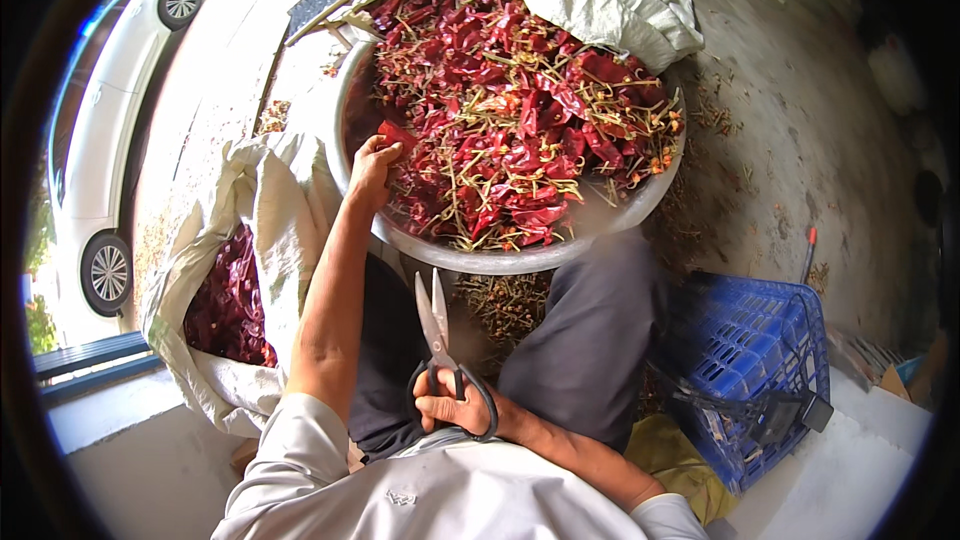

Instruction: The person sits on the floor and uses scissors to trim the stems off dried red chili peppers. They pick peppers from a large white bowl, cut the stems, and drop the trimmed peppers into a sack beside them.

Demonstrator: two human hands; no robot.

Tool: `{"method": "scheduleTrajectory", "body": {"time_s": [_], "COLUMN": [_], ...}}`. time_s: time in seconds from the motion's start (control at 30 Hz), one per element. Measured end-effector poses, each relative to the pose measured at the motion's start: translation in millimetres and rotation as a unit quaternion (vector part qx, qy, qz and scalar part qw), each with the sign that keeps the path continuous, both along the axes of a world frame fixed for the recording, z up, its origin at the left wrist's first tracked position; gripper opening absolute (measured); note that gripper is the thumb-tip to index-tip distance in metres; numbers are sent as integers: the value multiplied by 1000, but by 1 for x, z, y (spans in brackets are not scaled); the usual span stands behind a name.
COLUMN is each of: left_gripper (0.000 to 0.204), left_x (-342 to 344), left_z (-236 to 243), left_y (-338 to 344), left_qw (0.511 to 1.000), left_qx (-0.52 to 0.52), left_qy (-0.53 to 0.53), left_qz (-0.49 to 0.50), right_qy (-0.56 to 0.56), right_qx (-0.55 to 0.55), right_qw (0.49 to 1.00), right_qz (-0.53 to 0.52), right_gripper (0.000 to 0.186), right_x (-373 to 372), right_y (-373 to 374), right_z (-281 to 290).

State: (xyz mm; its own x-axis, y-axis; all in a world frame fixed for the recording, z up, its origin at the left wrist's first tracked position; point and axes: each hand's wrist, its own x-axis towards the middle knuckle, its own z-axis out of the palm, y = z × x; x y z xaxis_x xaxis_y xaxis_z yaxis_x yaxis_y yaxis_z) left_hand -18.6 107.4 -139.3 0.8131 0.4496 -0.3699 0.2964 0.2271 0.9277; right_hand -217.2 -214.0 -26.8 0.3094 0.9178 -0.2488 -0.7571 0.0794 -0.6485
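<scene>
Pale shirt front [470, 495] nearest, then scissors [437, 343] in the right hand [450, 406] and a red chili [396, 134] in the left hand [374, 168].
The chili is pinched between the left thumb and fingers, at the basin [480, 259]'s left edge, beside the heaped chilies [530, 115]; the right fingers curl round the scissors' handles, blades slightly parted, tips toward the near rim. A white sack [272, 205] flanks the left forearm; stem-strewn floor [790, 150] opens right of the basin, beyond a blue crate [745, 335].

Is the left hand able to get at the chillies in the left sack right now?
Probably yes: the left sack gapes open close by, its chillies showing, and only its folded edge seems in between. The left hand holds a chilli, though.
</scene>
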Motion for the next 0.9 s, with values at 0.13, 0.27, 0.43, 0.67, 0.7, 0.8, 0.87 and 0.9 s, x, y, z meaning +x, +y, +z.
{"method": "scheduleTrajectory", "body": {"time_s": [0.13,0.27,0.43,0.67,0.7,0.8,0.87,0.9], "left_gripper": [35,42,13,27,29,30,25,24], "left_x": [-28,-57,-58,-20,-18,-13,-21,-24], "left_z": [43,62,65,10,16,-1,-3,16], "left_y": [-10,-14,-18,-31,-39,-46,-47,-55], "left_qw": [965,855,868,931,882,836,861,880], "left_qx": [-220,-415,-423,336,422,451,431,408], "left_qy": [-146,-310,-258,39,117,197,167,161], "left_qz": [7,-6,-6,-135,-176,-244,-210,-181], "right_qy": [-67,-89,-84,-71,-70,-79,-86,-90], "right_qx": [-25,-53,-52,-72,-76,-77,-72,-70], "right_qw": [994,987,984,988,987,986,985,983], "right_qz": [-82,-119,-146,-121,-124,-127,-135,-143], "right_gripper": [21,16,19,22,22,23,23,24], "right_x": [-5,1,3,3,3,3,4,4], "right_y": [4,4,3,3,3,2,2,2], "right_z": [-11,-11,-10,-3,-3,-6,-6,-5]}}
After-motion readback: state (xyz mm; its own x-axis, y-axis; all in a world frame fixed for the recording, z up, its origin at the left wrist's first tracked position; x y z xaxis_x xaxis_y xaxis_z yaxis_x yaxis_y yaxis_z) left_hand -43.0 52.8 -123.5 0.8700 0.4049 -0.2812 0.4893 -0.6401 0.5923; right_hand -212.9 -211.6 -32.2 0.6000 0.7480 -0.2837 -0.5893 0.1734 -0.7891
